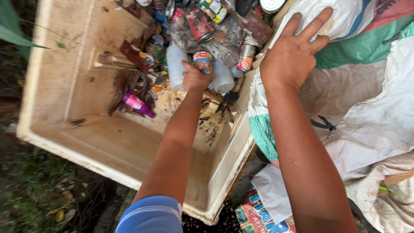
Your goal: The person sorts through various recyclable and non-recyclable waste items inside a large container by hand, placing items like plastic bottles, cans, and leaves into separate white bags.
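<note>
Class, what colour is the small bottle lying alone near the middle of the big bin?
The bottle is pink with a purple cap, shown in the head view.

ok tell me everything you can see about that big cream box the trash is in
The box is a large cream-coloured bin, apparently plastic, with a thick raised rim and moulded ridges on its inner wall. It is dirty, with brown stains and dark grime across the bottom. Cans, plastic bottles, wrappers and a pink bottle lie piled toward its far end; the near part is mostly bare. The left hand reaches inside among the cans. A woven sack presses against its right rim, where the right hand rests.
</note>
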